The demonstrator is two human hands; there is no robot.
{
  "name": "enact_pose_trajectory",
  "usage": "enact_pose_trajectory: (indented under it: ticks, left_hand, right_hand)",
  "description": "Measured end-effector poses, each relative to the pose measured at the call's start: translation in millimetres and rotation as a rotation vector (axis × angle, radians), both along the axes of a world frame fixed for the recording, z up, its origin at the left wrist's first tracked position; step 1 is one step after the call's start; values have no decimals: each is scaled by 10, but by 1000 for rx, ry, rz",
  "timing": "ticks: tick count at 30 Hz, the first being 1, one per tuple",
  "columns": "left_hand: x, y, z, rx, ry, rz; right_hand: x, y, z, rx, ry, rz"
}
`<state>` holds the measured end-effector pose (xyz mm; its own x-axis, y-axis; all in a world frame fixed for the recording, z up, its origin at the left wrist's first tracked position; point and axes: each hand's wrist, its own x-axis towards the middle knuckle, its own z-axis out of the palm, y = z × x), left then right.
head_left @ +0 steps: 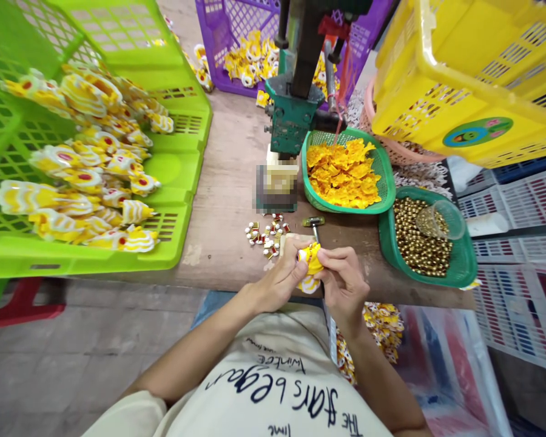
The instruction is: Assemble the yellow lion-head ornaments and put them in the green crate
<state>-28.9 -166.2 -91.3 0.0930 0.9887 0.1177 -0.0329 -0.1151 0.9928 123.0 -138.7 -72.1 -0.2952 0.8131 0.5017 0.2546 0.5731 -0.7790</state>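
Observation:
Close to the table's front edge, both my hands hold one small yellow and white plastic toy piece (315, 258) between them. My left hand (279, 276) grips it from the left with thumb and fingers closed. On its other side, my right hand (346, 280) pinches the piece with thumb and fingertips. Fingers cover part of it, so its full shape is hidden. Just beyond the hands lie small gold parts with red and white ends (266, 233). A small metal tool with a crosswise head (313, 222) sticks out past my fingers.
A green bench press (293, 115) stands ahead. Right of it are a green basket of orange-yellow pieces (386, 200) and a green basket of gold balls (466, 276). A lime crate (173, 255) with striped toys is left, a purple crate (213, 67) behind, a yellow crate (437, 103) upper right.

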Motion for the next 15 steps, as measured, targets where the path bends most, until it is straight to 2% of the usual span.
enact_pose_trajectory:
  ticks: [6, 10, 13, 15]
  left_hand:
    - [-12, 8, -52, -37, -72, 4]
    - [-102, 61, -66, -79, -140, -17]
    - [-146, 104, -102, -85, -159, 3]
    - [-145, 113, -125, -109, -192, -11]
  right_hand:
    - [-103, 34, -57, 47, -5, -17]
    - [-115, 123, -38, -169, -25, 81]
    - [-129, 167, -35, -275, -11, 65]
    - [-159, 179, -60, -346, 33, 109]
